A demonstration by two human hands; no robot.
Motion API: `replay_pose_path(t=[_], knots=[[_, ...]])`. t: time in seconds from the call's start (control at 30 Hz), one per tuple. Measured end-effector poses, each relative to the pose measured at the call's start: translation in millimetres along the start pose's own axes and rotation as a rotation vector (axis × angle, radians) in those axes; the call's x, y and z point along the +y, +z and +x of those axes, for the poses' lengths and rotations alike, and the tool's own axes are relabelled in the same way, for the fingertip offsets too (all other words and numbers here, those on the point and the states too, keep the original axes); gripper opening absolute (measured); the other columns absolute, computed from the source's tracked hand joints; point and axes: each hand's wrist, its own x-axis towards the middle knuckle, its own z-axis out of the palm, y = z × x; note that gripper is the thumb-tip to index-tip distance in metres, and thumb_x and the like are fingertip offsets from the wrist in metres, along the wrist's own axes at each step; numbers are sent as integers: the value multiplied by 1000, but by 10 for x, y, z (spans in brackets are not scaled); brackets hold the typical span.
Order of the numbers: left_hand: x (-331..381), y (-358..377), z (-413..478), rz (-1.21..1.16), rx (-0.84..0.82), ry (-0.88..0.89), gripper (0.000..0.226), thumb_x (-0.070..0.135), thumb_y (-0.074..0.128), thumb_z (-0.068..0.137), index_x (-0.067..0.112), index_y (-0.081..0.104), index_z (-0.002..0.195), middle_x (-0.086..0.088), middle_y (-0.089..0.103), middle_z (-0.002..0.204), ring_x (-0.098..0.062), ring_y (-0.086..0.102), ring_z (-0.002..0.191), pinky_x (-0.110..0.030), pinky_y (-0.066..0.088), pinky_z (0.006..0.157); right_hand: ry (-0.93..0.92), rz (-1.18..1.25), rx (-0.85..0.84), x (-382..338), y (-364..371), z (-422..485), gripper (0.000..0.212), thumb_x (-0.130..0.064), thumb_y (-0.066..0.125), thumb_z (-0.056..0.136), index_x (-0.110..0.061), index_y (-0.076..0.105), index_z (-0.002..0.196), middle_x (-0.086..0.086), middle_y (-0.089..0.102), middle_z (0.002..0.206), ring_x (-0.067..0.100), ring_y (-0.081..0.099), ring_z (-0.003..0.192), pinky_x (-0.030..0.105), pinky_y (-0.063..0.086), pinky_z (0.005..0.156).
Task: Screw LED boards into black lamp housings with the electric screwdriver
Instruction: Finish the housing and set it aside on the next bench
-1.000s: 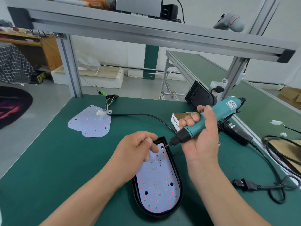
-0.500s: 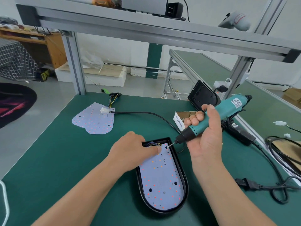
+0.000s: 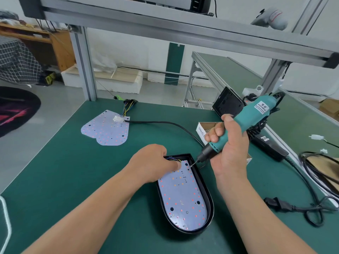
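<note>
Both hands meet at the squared far end of the black lamp housing, which lies flat on the green bench just in front of you, rounded end nearest.

Your left hand lies knuckles-up over the housing's far left corner. Its fingers are bent and one fingertip presses down on the LED board. This grip pinches nothing that shows.

Your right hand is wrapped round the electric screwdriver, its grip closed tight on the barrel with the thumb along the top. The tool slants down to the left, and its thin bit meets the board's far right corner.

The board is a thin, pale, tongue-shaped sheet dotted with red and amber LEDs and a few dark holes, seated inside the shallow matte black shell. The screwdriver has a smooth teal body, a black nose and a white label.

A second ago your left fingertips were bunched and raised at that same corner. They have since dropped flat onto the board further left, and the bit has closed in on the corner.
</note>
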Motion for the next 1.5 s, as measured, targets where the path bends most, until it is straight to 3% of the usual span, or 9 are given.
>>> replay_pose_path(t=[0.9,1.17,1.37,1.5], knots=[[23,-6,-8,-23,-12,1,50,51,75,83,19,38,70,4,38,63,-22,36,58,-32,27,58,-2,-108,-83,21,101,-90,9,-17,65,92,-22,66,85,2,45,66,19,40,52,30,39,54],[21,12,15,-18,-9,4,51,52,76,82,19,39,70,4,39,61,-22,36,56,-31,27,57,-44,-241,-250,36,153,-143,2,-20,66,88,-19,64,88,3,43,63,20,41,50,30,39,54],[25,15,24,-6,-21,-9,52,53,78,81,20,40,69,5,38,58,-22,36,55,-32,27,57,-29,-323,-384,50,176,-151,17,-15,62,91,-20,52,77,1,40,60,24,38,50,34,41,55],[27,0,34,-2,-34,-6,51,52,78,82,20,40,70,4,40,58,-21,38,52,-31,27,56,10,-338,-443,45,176,-154,11,-15,62,89,-22,58,80,0,43,60,23,40,50,36,40,57]])
